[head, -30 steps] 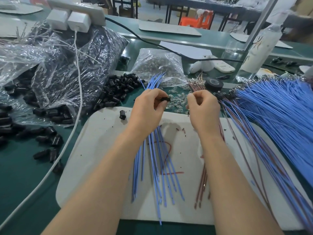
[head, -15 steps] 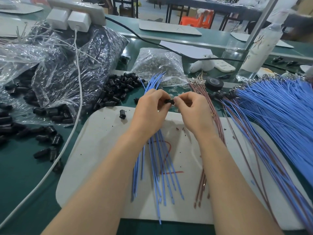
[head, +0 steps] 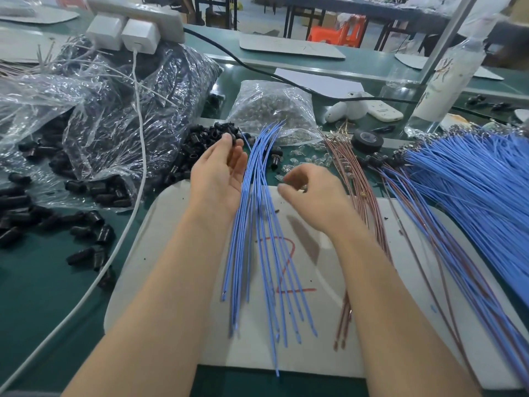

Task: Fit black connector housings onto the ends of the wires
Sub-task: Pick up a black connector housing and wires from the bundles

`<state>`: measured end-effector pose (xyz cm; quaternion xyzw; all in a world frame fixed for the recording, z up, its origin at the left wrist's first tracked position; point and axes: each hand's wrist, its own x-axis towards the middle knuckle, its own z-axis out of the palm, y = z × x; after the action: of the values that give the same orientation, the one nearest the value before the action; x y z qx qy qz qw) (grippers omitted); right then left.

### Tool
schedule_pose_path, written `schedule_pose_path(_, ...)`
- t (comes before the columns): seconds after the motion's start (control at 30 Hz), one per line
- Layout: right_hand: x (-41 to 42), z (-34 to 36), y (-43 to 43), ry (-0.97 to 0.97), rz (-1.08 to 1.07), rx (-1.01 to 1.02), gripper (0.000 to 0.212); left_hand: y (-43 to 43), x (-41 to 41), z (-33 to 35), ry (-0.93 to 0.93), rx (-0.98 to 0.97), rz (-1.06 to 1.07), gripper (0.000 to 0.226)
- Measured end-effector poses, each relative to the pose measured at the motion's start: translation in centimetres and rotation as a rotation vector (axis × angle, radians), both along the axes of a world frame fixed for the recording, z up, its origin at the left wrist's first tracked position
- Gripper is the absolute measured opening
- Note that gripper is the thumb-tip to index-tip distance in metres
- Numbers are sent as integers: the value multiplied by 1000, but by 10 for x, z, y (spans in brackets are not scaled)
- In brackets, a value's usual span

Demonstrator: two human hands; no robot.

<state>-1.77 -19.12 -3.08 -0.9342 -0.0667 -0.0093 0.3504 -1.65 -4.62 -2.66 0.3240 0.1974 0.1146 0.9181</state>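
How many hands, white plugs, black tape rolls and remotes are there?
Hands: 2, left hand and right hand
White plugs: 2
Black tape roll: 1
Remote: 1
Total: 6

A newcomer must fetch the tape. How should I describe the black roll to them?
Start at the big white mat. Past its far right edge, between the brown wires and the big blue wire fan, lies the tape roll. Unlike the small black housings nearby, it is a wide flat ring.
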Motion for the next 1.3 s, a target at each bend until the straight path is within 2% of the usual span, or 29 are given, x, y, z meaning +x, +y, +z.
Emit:
schedule_pose_path(0.1,-8,-5,20,13,62,-224,39,0,3,-1,-14,-10,-1,5)
schedule_pose_path(0.17,-10,-11,31,12,66,-350,38,-1,5,-2,-21,26,-10,1)
schedule_pose_path(0.33,-7,-11,33,38,6,-258,23,-6,6,-5,-9,212,-48,6)
schedule_pose_path(0.47,-3,-4,14,83,-15,-58,22,-12,4,-8,-18,449,-83,7)
schedule_pose_path(0.53,-2,3,3,134,2,169,21,-15,4,-10,-18,529,-118,7)
schedule_pose_path(0.6,-3,13,-6,249,51,620,16,-19,4,-12,0,614,-190,8)
schedule_pose_path(0.7,-6,29,-24,330,323,1313,3,-23,5,-16,41,792,-288,10)
schedule_pose_path(0.77,-6,35,-33,277,427,1541,7,-23,4,-17,39,862,-299,9)
schedule_pose_path(0.83,-3,33,-34,137,209,1497,13,-23,3,-17,9,930,-279,8)
schedule_pose_path(0.9,0,28,-29,-77,-114,1322,17,-24,3,-18,-38,1040,-242,13)
schedule_pose_path(0.97,2,24,-26,-245,-298,1197,15,-24,3,-19,-94,1142,-195,14)
schedule_pose_path(1.1,5,21,-27,-385,-383,1124,15,-27,0,-19,-195,1218,-125,11)
schedule_pose_path(1.2,5,17,-22,-371,-372,1136,14,-31,-2,-18,-212,1161,-218,8)
schedule_pose_path(1.3,6,14,-18,-308,-349,1255,11,-35,-4,-18,-225,1104,-326,10)
